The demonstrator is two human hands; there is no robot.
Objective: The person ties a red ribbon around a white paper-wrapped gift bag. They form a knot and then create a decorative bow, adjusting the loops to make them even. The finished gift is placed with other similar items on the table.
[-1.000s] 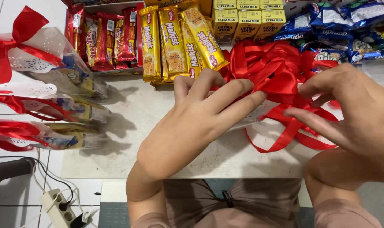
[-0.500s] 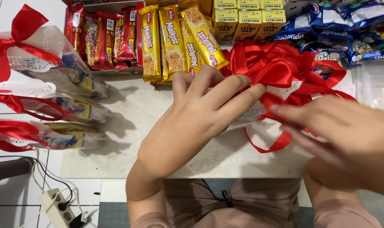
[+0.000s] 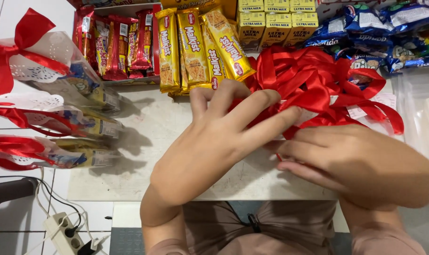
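Now that the right hand (image 3: 365, 165) has slid in beside the left hand (image 3: 214, 141), both press half-curled fingers onto the red ribbon pile (image 3: 318, 85) just below the yellow biscuit packs (image 3: 195, 47), so tying looks underway.

Bare tabletop (image 3: 148, 141) left of hands; wrapped parcels (image 3: 58, 123) beyond; yellow packets (image 3: 195, 47) behind

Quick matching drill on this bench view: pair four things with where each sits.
Things:
1. red ribbon pile
2. yellow biscuit packs
3. wrapped bundles with red bows
4. power strip

Places:
a. on the floor, lower left
b. left edge of the table
c. under both hands, left hand and right hand
d. back of the table, left of centre

Pairs: 1-c, 2-d, 3-b, 4-a
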